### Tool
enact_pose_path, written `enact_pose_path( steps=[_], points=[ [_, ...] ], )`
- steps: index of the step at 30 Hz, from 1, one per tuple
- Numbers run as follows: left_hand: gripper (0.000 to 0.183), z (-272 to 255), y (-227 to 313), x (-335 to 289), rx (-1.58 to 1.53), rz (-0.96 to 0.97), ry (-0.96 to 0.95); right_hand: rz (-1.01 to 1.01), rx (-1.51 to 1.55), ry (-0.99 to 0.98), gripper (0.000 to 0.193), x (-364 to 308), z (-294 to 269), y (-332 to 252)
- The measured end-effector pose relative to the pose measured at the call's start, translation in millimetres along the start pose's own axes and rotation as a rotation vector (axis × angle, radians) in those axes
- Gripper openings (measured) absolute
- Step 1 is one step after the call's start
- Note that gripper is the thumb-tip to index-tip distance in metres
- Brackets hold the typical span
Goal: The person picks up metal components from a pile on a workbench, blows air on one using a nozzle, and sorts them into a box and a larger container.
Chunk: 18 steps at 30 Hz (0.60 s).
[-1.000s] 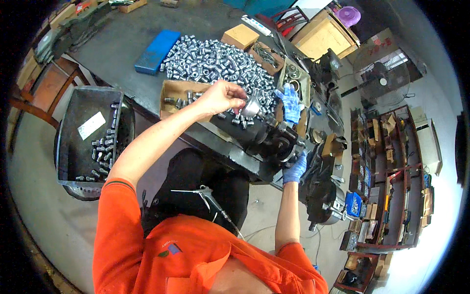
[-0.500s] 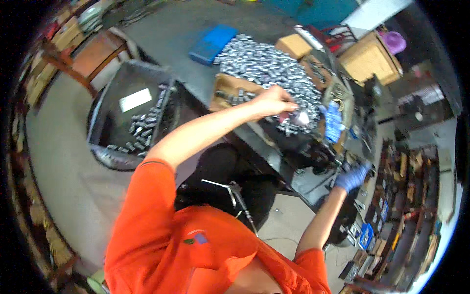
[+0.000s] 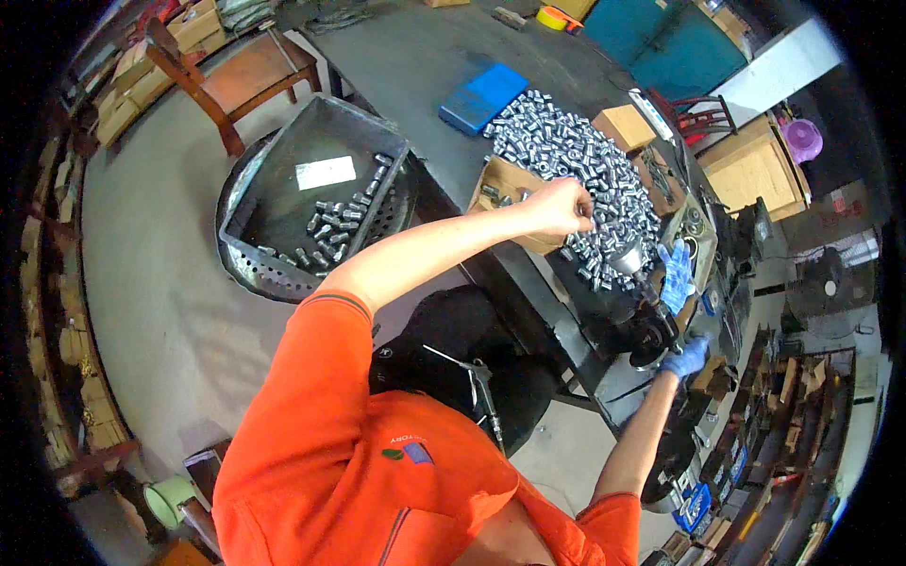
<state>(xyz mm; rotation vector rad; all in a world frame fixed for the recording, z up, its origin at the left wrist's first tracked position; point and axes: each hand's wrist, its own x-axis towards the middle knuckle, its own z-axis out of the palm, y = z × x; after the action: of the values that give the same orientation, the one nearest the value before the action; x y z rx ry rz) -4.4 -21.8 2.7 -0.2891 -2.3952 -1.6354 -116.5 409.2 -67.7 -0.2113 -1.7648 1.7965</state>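
My bare left hand is closed, its fingertips pinched together above the right edge of an open cardboard box. Whatever sits in the pinch is too small or hidden to name. Beyond the hand spreads a large heap of short silver metal sleeves. In a blue glove, my right hand curls against the right side of a dark bench device; what its fingers grip is hidden. A shiny metal cup-shaped lamp head stands between my hands. Next to it lies a loose blue glove.
A black bin at left holds several metal parts and a white card. On the table lie a blue case and a small carton. An air gun rests across my lap. Shelves stand at right.
The whole view has shifted, so the table things appear farther right. My left hand has drawn back toward the cardboard box from the heap. My right hand has come closer to the dark device.
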Motion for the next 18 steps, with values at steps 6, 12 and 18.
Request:
enact_pose_path(
  steps=[6,12,18],
  points=[
    [0.024,-38,-39,-25,0.430,0.055,0.149,0.075,0.205,0.048,0.030,-84,18,-122],
    [0.021,-155,11,-144,1.101,-0.344,-0.004,0.316,0.261,-0.140,0.021,-131,-40,-93],
    [0.029,-202,-28,-255,1.234,-0.831,-0.154,0.410,0.222,0.016,0.025,-131,-33,-46]
  ],
)
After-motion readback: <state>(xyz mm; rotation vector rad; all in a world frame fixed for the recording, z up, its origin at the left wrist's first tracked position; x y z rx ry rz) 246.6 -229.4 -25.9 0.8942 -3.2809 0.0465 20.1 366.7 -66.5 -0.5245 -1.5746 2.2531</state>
